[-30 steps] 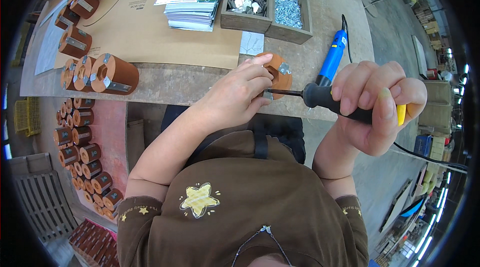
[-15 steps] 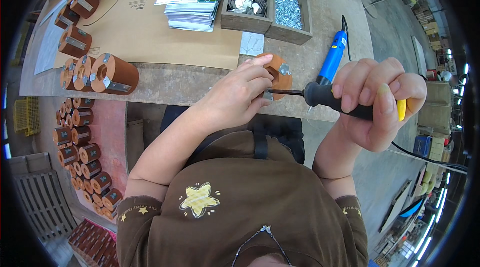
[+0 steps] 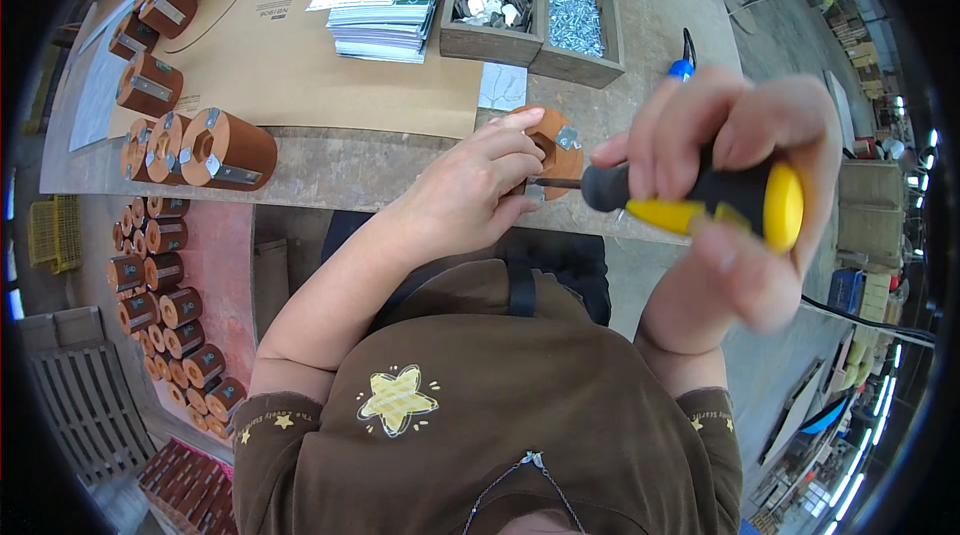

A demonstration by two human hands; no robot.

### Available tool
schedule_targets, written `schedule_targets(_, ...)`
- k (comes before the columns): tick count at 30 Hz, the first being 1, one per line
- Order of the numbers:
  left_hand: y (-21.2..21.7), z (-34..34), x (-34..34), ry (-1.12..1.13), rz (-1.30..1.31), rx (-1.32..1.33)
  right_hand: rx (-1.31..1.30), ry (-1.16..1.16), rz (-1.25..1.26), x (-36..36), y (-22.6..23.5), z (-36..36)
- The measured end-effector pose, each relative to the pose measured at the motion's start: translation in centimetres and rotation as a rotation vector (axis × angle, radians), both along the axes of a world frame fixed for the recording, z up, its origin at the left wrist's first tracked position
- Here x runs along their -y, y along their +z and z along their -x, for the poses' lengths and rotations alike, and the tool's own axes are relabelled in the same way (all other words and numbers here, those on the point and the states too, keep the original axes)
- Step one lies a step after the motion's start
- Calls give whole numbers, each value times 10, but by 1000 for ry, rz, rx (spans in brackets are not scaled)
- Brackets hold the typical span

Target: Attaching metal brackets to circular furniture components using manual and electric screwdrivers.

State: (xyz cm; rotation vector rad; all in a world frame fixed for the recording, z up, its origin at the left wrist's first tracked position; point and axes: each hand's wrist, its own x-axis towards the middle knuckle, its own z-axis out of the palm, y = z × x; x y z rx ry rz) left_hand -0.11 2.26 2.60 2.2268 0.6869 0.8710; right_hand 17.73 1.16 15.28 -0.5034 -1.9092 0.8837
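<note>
My left hand [image 3: 468, 173] grips a short orange-brown hollow cylinder [image 3: 563, 163] at the table's near edge, its fingers covering the left part. Small metal clips [image 3: 568, 138] sit on the cylinder's end face. In my right hand [image 3: 745, 135] is a screwdriver [image 3: 604, 189] with a black and yellow handle, held roughly level. Its shaft points left, and the tip meets the cylinder's lower clip beside my left fingertips; the exact contact is hidden. My right fingers curl over the handle, while the thumb is blurred below it.
Similar cylinders [image 3: 235, 150] line the table's left side; more lie on a pink surface [image 3: 220, 285] below. Behind are a stack of printed sheets [image 3: 385, 10], a wooden tray of dark pieces [image 3: 490, 45] and another of screws [image 3: 575, 20]. A blue corded tool [image 3: 682, 69] is partly hidden by my right hand.
My right hand has turned the screwdriver and shifted its grip, bringing the handle's yellow side and end into view. The handle sits slightly farther left. My left hand and the cylinder stay put.
</note>
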Motion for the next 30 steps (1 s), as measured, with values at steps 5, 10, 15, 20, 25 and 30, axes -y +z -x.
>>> schedule_targets(5,1,2,-3,-18,38,3,-113,-167,123,19,-3,13)
schedule_targets(10,0,6,-4,-8,72,15,-222,33,156,-2,-10,4)
schedule_targets(15,2,1,-7,-28,76,35,-64,450,134,-14,-6,-12)
schedule_targets(20,-4,5,-4,-3,87,65,-17,247,-20,-2,-12,-1)
schedule_targets(25,-4,4,-4,21,52,53,-267,-298,132,19,-12,9)
schedule_targets(30,-3,2,-5,18,34,68,-310,-81,201,4,-10,0)
